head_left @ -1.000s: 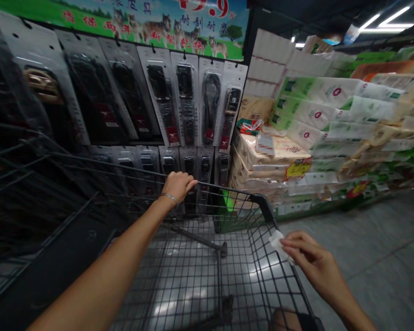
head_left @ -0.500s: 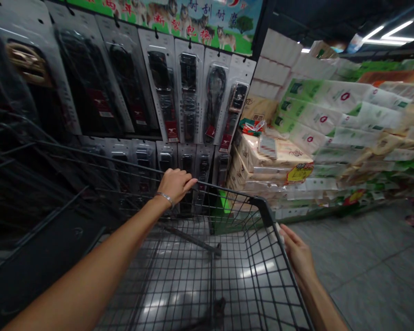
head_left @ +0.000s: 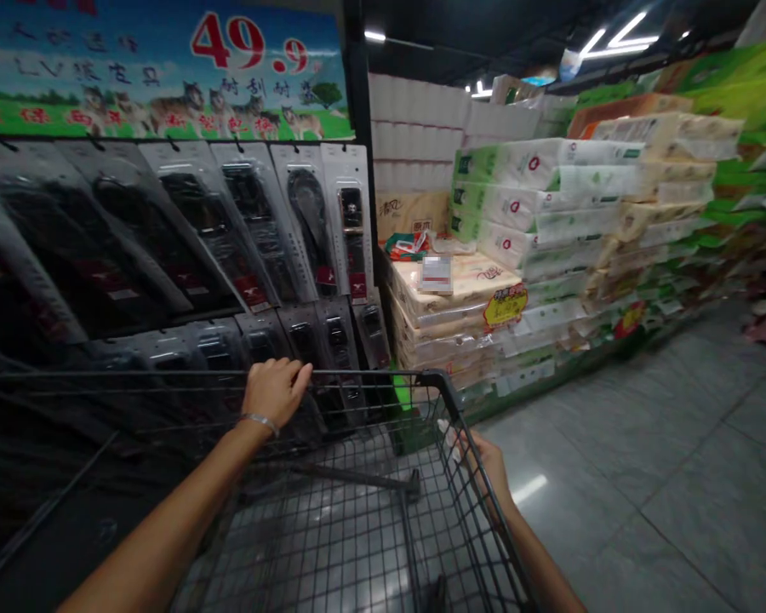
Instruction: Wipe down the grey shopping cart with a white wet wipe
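A dark wire-mesh shopping cart [head_left: 431,379] fills the lower middle of the view. My left hand [head_left: 273,392], with a silver bracelet at the wrist, is closed over the cart's far top rail. Outside the right side wall, my right hand [head_left: 488,464] is closed on a crumpled white tissue or cloth [head_left: 448,438] at the mesh. The side rail and wires partly hide the right fingers. Inside the basket the wire floor shows, with a dark bar running across it.
Packaged belts [head_left: 306,213] hang on a rack ahead, under a price sign [head_left: 248,51]. Right of them, stacked tissue packs [head_left: 453,298] rise from the floor, with more white and green packs [head_left: 549,196] behind. Grey tiled floor [head_left: 651,477] lies at the right.
The view has swung right and up, showing more of the sign and aisle. Both hands keep their places on the cart, which now appears turned relative to the rack.
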Motion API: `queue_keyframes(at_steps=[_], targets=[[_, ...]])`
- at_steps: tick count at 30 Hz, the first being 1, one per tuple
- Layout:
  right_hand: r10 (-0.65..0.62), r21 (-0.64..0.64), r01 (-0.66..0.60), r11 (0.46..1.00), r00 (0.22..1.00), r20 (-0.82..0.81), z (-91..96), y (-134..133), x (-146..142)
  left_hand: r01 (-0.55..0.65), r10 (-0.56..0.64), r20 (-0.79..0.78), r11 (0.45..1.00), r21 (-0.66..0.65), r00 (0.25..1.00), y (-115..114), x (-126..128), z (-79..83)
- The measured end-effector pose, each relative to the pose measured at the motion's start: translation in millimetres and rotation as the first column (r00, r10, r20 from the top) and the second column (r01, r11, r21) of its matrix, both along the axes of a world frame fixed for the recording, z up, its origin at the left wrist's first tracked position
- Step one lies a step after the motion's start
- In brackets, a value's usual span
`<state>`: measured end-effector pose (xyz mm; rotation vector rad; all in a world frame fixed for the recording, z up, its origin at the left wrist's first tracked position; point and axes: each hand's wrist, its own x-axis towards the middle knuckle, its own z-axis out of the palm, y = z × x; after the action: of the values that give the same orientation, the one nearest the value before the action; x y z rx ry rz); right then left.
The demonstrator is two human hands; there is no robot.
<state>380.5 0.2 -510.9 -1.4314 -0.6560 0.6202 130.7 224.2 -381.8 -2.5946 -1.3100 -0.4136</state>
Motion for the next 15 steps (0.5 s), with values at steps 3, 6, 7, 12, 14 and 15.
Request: queue_keyframes(at_steps=[3,6,7,12,14,15], targets=[[-0.058,0.015,0.06,0.998,0.992,-0.115,-1.4,0,-8,-0.021,0.021,0.061,1.0,0.002,0.998,-14,16,0.1],[-0.086,-0.006,0.087,0.996,0.976,-0.202,-13.9,-1,-15,0.178,-0.181,0.098,0.983,0.041,0.979,-38,45,-7.4],[-0.104,-0.028,0.1,0.995,0.969,-0.225,-18.8,-2,-15,0.244,-0.247,0.099,0.969,0.044,0.964,-46,55,-10.6],[-0.246,-0.035,0.246,0.969,0.925,-0.289,-20.6,1,6,0.266,-0.263,0.187,0.964,0.01,0.946,-67,92,-20.3],[-0.241,-0.004,0.252,0.968,0.921,-0.306,-10.7,6,16,0.201,-0.197,0.206,0.98,0.004,0.958,-68,100,-20.9],[-0.22,0.009,0.234,0.972,0.925,-0.308,-5.6,10,18,0.158,-0.158,0.214,0.987,0.015,0.964,-68,104,-21.2]])
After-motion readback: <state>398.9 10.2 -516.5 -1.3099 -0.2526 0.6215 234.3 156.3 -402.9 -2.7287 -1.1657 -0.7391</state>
